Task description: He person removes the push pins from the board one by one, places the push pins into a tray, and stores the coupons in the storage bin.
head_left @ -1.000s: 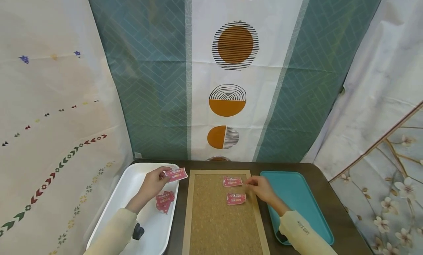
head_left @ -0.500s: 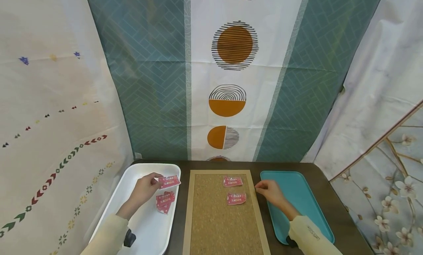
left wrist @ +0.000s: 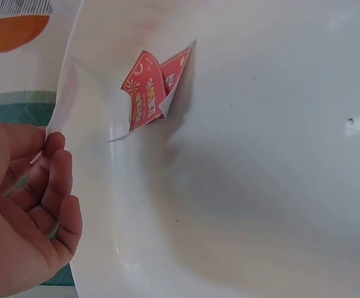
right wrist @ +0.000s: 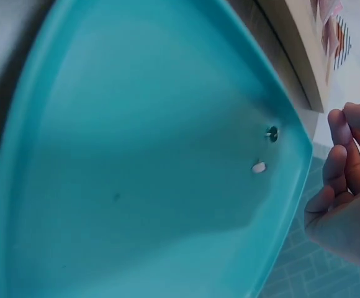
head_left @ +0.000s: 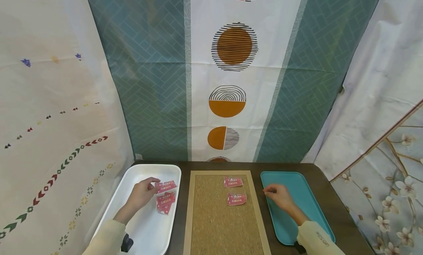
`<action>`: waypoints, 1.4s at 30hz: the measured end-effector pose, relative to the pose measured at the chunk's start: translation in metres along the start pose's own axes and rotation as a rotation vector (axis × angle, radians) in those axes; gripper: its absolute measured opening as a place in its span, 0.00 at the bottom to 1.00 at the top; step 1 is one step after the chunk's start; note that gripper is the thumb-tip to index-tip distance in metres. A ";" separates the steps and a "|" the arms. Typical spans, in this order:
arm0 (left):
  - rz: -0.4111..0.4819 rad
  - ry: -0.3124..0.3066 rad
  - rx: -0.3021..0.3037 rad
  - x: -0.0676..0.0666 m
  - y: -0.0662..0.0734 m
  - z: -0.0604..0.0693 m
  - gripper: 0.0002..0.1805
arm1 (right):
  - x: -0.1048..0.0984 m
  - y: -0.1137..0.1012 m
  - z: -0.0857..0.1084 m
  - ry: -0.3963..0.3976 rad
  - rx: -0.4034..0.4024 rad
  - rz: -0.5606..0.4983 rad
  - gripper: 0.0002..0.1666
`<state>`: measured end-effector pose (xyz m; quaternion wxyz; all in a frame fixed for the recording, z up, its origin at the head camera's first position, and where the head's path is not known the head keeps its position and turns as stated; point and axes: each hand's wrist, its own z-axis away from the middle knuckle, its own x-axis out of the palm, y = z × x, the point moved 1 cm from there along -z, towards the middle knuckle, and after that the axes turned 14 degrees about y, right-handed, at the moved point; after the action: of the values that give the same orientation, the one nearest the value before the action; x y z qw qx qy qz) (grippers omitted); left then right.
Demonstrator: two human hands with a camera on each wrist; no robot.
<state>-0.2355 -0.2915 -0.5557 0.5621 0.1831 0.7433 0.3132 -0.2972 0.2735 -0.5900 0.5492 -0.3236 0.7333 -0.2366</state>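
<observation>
My left hand (head_left: 141, 194) pinches the edge of a red paper coupon (head_left: 166, 186) between thumb and fingertips, over the white tray (head_left: 155, 231). More red coupons (left wrist: 148, 93) lie overlapping in that tray, their edges curling. Above the near-left part of the teal tray (head_left: 297, 189) is my right hand (head_left: 280, 196), its fingers loosely bent and thumb close to the fingertip. I see nothing held there. A small shiny tack (right wrist: 272, 133) and a small white piece (right wrist: 259, 167) lie in the teal tray. Two coupons, one upper (head_left: 232, 182) and one lower (head_left: 236, 199), sit on the corkboard.
Between the trays, the wood-framed corkboard (head_left: 224, 225) lies on a dark table (head_left: 343, 211). Patterned cloth (head_left: 158, 101) hangs behind the table, with pale cloths at both sides.
My right hand has moved right, from the corkboard's edge to over the teal tray. My left hand has drawn back left and down with its coupon. The coupons on the board stay put.
</observation>
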 end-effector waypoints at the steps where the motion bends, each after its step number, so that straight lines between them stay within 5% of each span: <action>1: -0.007 -0.001 -0.001 0.000 0.000 0.000 0.18 | -0.002 0.002 0.001 0.005 -0.004 0.009 0.03; 27: -0.113 -0.079 0.000 0.014 -0.011 0.008 0.17 | -0.016 0.030 0.012 0.037 0.018 0.113 0.03; 42: -0.144 -0.049 0.026 0.014 -0.004 0.009 0.20 | -0.010 0.033 0.023 0.020 -0.017 0.119 0.02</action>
<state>-0.2305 -0.2831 -0.5698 0.5987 0.1441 0.7445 0.2578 -0.2807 0.3034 -0.6133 0.5521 -0.2818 0.7586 -0.2007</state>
